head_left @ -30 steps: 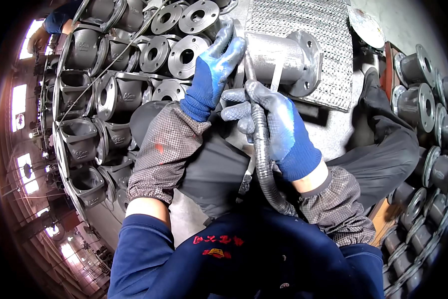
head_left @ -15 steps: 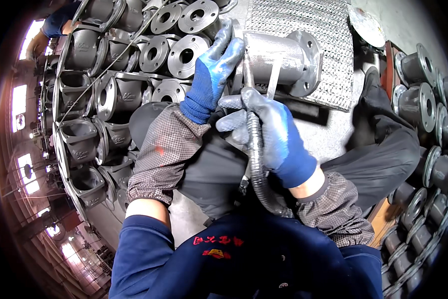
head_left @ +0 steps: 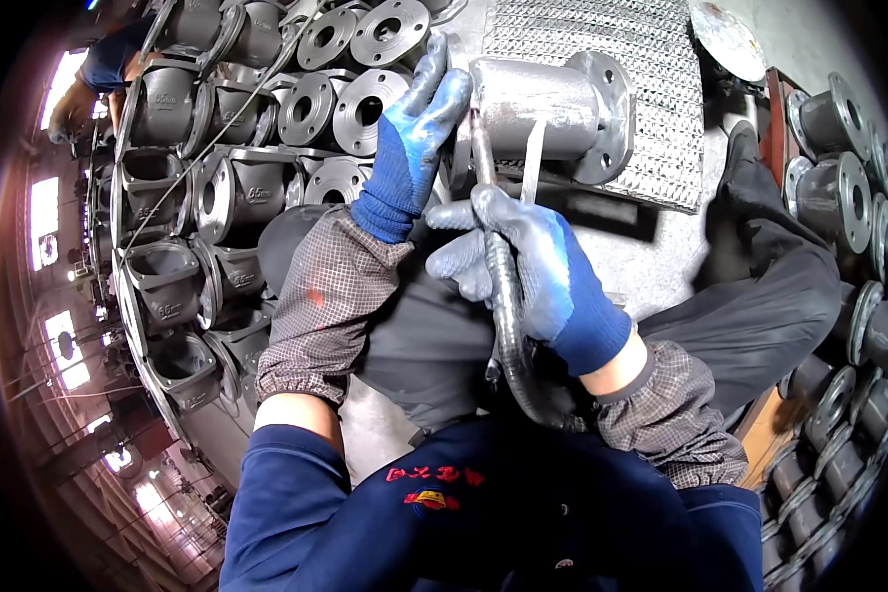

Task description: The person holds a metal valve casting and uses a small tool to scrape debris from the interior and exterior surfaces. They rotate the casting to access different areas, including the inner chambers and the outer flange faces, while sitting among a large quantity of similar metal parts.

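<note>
A grey flanged pipe casting (head_left: 542, 107) lies on its side in front of me. My left hand (head_left: 416, 133), in a blue and grey coated glove, rests with fingers stretched along its left end flange (head_left: 463, 148). In my right hand (head_left: 523, 252), gloved alike, is a flexible-shaft tool (head_left: 504, 296), its dark ribbed shaft curving down toward my lap. The tool's thin rod tip (head_left: 480, 133) meets the casting beside that flange. A pale flat strip (head_left: 533, 163) sticks up past the right glove; whether I hold it is hidden.
A textured metal plate (head_left: 651, 118) lies under and behind the casting. Rows of grey valve-body castings (head_left: 162, 281) stack at the left, more flanged castings (head_left: 829, 202) at the right. A round pale disc (head_left: 728, 41) lies at the far right. Another person's arm (head_left: 83, 99) shows far left.
The casting has shifted slightly left, and both my left hand and the tool tip have gone with it. The other person's arm at the far left has moved.
</note>
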